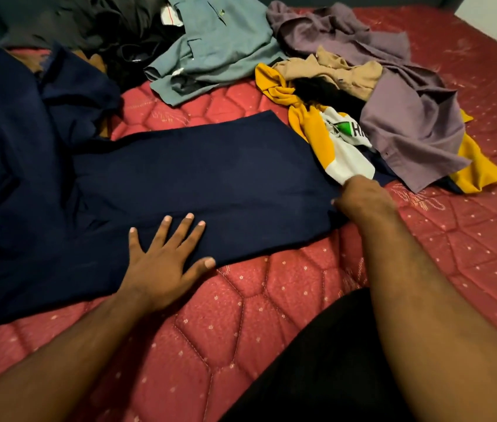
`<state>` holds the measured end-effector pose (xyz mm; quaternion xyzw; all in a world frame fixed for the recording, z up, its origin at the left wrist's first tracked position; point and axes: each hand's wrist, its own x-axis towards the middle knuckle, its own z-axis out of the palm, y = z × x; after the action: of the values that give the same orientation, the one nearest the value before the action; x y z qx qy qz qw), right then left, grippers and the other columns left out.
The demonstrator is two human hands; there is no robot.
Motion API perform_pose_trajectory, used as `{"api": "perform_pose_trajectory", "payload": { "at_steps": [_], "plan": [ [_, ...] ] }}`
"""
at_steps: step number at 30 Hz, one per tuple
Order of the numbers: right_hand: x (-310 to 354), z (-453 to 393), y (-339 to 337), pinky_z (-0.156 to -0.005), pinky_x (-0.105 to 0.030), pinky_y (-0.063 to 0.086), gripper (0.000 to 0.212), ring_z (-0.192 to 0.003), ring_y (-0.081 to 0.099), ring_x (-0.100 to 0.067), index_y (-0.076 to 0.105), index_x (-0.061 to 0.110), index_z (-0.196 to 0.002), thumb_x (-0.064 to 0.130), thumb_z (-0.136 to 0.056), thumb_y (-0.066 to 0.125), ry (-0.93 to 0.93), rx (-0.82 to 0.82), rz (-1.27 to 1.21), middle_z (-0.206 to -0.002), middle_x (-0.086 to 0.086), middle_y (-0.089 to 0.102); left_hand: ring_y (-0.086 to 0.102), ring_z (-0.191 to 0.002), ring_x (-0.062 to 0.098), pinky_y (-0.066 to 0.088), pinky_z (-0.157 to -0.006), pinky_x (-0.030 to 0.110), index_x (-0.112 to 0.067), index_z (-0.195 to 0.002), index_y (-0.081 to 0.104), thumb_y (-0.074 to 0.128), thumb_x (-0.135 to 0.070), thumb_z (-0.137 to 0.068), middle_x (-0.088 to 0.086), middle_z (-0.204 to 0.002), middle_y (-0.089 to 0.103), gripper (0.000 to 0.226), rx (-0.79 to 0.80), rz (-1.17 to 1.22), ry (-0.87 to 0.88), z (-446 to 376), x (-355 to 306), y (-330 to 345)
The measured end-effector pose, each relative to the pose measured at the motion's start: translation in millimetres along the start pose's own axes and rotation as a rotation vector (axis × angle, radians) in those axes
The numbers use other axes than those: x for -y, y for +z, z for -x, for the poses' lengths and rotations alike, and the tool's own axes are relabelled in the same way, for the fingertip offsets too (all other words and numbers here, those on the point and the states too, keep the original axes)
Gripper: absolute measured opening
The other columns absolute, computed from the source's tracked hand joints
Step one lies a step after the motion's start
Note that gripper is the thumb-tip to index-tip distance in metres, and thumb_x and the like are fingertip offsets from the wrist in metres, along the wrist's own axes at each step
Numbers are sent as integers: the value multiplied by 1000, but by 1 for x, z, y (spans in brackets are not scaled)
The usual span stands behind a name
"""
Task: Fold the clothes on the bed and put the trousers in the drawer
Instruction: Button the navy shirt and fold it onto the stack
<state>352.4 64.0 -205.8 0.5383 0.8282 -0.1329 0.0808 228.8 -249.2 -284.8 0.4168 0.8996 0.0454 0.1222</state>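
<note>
Bed: a red quilted mattress (241,315) carries everything; its near edge lies below the frame.
Trousers: a navy garment (198,181), seemingly the trousers, lies spread flat across the middle of the bed, one end stretched toward the right side, the rest bunched up toward the left edge.
Left hand: the left hand (165,257) lies palm down on the near edge of the navy cloth, fingers straight and spread, pressing it to the mattress.
Right hand: the right hand (363,196) is at the right end of the navy cloth, fingers curled under; the grip pinches that end of the fabric.
Yellow shirt: a yellow and white shirt (332,138) lies crumpled just beside the right hand, touching the navy cloth.
Purple shirt: a mauve shirt (408,123) lies partly over the yellow one, toward the far right corner.
Grey-green shirt: a grey-green shirt (210,47) lies rumpled at the far edge.
Tan garment: a tan piece (341,71) sits between the mauve and yellow shirts.
Dark pile: dark clothes (94,22) are heaped at the far left corner.
</note>
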Motion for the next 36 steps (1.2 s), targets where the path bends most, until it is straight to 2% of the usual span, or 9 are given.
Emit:
{"api": "perform_pose_trajectory", "payload": {
  "at_steps": [3, 5, 8, 9, 12, 19, 25, 29, 36],
  "plan": [
    [67, 50, 20, -88, -41, 47, 29, -112, 55, -35, 60, 15, -115, 34, -94, 53, -384, -298, 76, -120, -11, 60, 31, -144, 16, 4, -118, 52, -31, -140, 49, 13, -59, -90, -12, -149, 44, 68, -237, 222, -34, -14, 0, -7],
    [112, 90, 60, -90, -41, 45, 31, -114, 53, -32, 60, 16, -117, 34, -96, 46, -649, -280, -53, -124, -8, 58, 47, -134, 20, 20, -115, 47, -19, -128, 62, 29, -44, -94, 0, -134, 61, 54, -355, 297, -42, -18, 8, -1],
    [136, 120, 117, -117, -42, 22, 51, -144, 24, -27, 33, 14, -148, 36, -101, 37, -701, 41, -197, -156, -8, 28, 40, -140, 20, 17, -119, 43, -14, -137, 55, 36, -27, -94, 3, -144, 52, 49, -337, 246, -26, -14, 18, 18],
    [131, 118, 130, -120, -41, 12, 57, -148, 13, -23, 22, 15, -152, 39, -102, 35, -693, 57, -157, -161, -5, 17, 38, -141, 19, 16, -120, 43, -14, -139, 53, 35, -26, -94, 2, -146, 50, 50, -340, 223, -22, -14, 20, 21],
    [100, 87, 142, -121, -41, -2, 67, -150, 1, -17, 9, 19, -155, 51, -100, 29, -654, -43, -42, -163, 1, 4, 39, -140, 19, 18, -120, 42, -14, -138, 55, 35, -27, -93, 1, -145, 51, 50, -354, 219, -3, -16, 20, 24],
    [21, 0, 96, -120, -48, 1, 74, -150, -1, -22, 1, 10, -155, 53, -100, 24, -135, -114, 13, -163, -7, 1, 31, -144, 14, 10, -121, 38, -20, -145, 46, 20, -42, -94, -5, -151, 44, 61, -253, 160, -31, -18, 17, 16],
    [115, 89, 136, -121, -43, -4, 73, -150, -3, -19, 2, 13, -155, 55, -100, 24, -619, -93, 21, -163, -4, -1, 16, -149, 13, 6, -122, 43, -22, -154, 24, 3, -49, -93, -7, -161, 24, 71, -171, 7, -69, -15, 11, 17],
    [104, 81, 142, -121, -43, -5, 73, -150, -2, -16, 2, 17, -155, 59, -98, 21, -644, -113, 78, -163, 1, 0, 1, -151, 13, -2, -121, 44, -29, -156, 7, -1, -60, -89, -13, -163, 4, 74, -128, 1, -58, -1, 27, 16],
    [99, 74, 142, -121, -45, -4, 77, -150, -2, -17, 2, 18, -155, 63, -95, 19, -661, -100, 127, -163, 2, 0, 4, -150, 15, 2, -120, 48, -27, -157, 10, 0, -86, -78, -14, -161, -1, 98, -138, 8, -257, 87, 132, 13]
  ]
}}
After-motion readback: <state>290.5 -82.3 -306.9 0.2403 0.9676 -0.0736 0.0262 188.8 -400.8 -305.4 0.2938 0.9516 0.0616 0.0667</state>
